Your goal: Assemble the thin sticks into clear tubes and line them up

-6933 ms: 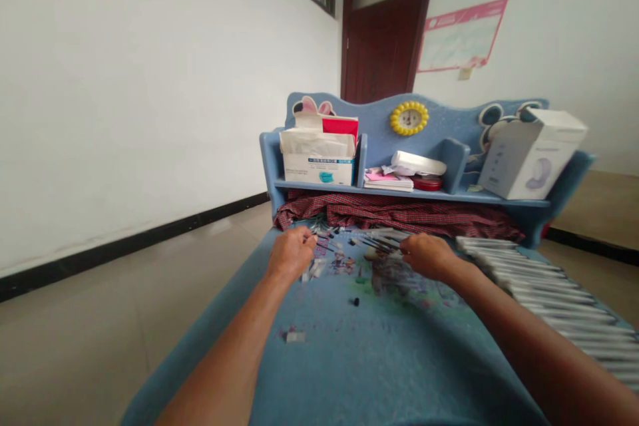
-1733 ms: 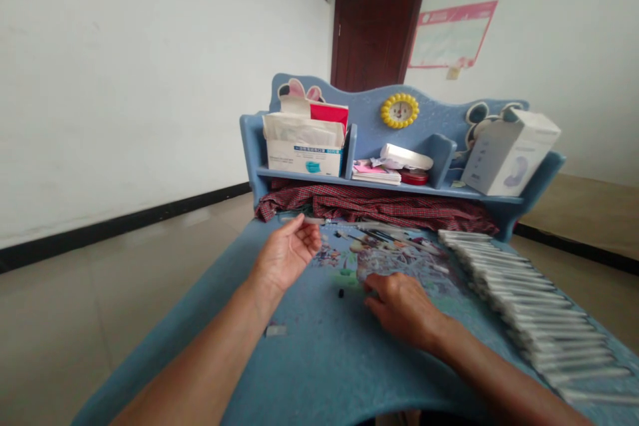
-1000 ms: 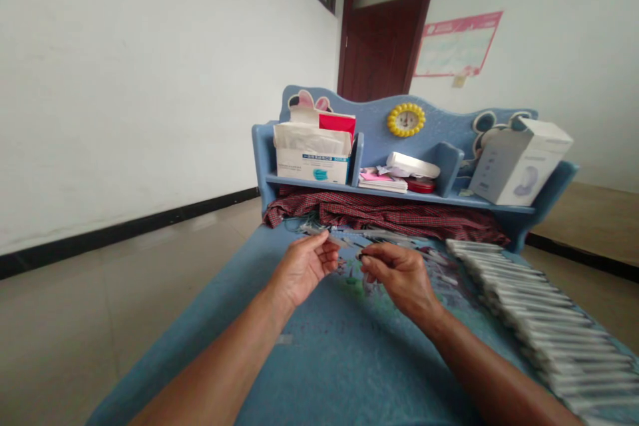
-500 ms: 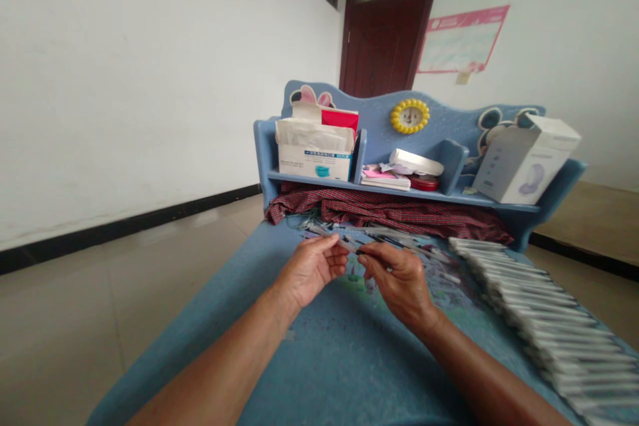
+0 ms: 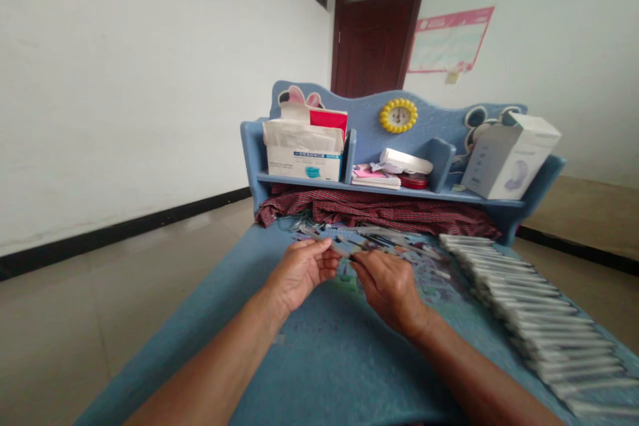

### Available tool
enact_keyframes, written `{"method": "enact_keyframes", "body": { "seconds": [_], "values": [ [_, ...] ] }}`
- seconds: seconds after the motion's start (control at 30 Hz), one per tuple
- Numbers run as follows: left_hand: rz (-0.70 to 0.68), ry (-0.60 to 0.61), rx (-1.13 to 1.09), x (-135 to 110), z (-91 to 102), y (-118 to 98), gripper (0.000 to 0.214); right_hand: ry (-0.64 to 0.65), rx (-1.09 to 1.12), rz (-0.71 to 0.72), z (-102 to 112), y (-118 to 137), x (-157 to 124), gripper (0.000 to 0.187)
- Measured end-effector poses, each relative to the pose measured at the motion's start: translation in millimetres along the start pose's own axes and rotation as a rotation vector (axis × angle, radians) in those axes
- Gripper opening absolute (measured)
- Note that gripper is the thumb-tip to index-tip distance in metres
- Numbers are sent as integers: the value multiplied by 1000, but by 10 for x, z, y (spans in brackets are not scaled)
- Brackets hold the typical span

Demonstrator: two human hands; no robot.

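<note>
Between my two hands is a slim pen [image 5: 341,251] with a pale, see-through barrel and a dark end. My left hand [image 5: 303,271], palm turned up, pinches its left part between thumb and fingers. The dark right end is gripped by the closed fingers of my right hand [image 5: 388,285], which hide part of it. Just beyond the hands, loose pen parts [image 5: 379,238], some clear and some dark, lie scattered on the blue desk [image 5: 319,366]. To the right, many similar pens [image 5: 529,313] lie side by side in a long stacked row.
A red checked cloth [image 5: 379,208] lies bunched under the blue shelf [image 5: 444,166] at the desk's back. On the shelf stand an opened mask box [image 5: 304,158], papers [image 5: 374,178], a red round case [image 5: 413,181] and a tilted white box [image 5: 509,156].
The view has shifted slightly, so the scene sits further left. My right hand has turned, its fingers now wrapped more over the pen's dark end. My left hand keeps its pinch.
</note>
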State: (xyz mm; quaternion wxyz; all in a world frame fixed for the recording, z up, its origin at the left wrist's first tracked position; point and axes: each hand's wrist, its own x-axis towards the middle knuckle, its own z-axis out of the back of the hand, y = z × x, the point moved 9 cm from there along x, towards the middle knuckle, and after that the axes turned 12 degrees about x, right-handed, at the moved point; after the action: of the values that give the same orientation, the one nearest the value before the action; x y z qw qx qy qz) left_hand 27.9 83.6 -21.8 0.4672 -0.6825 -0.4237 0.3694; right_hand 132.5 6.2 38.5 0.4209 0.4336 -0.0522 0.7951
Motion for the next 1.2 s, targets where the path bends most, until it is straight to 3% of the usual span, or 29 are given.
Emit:
{"method": "enact_keyframes", "body": {
  "seconds": [0.43,0.53,0.67,0.73,0.8,0.93,1.03,1.1,1.2],
  "values": [
    [-64,7,86,6,-9,-52,7,74,88,-196,-97,-134,-47,22],
    [-92,12,125,-4,-16,-82,6,81,325,-371,-173,-248,-93,25],
    [-115,21,166,-21,-33,-114,7,167,912,-749,-516,-401,-261,29],
    [-115,14,184,-27,-34,-120,7,214,1056,-845,-631,-404,-319,31],
    [-104,-12,201,-30,-18,-114,9,218,970,-787,-600,-410,-300,32],
    [-66,-61,235,-32,12,-80,11,172,445,-441,-346,-312,-178,26],
    [-53,-65,248,-39,7,-68,12,169,233,-325,-279,-235,-159,24],
    [-62,-56,244,-43,-4,-77,11,152,253,-355,-270,-246,-161,27],
    [-93,-19,220,-40,-28,-104,10,183,642,-612,-416,-359,-235,34]
  ]
}}
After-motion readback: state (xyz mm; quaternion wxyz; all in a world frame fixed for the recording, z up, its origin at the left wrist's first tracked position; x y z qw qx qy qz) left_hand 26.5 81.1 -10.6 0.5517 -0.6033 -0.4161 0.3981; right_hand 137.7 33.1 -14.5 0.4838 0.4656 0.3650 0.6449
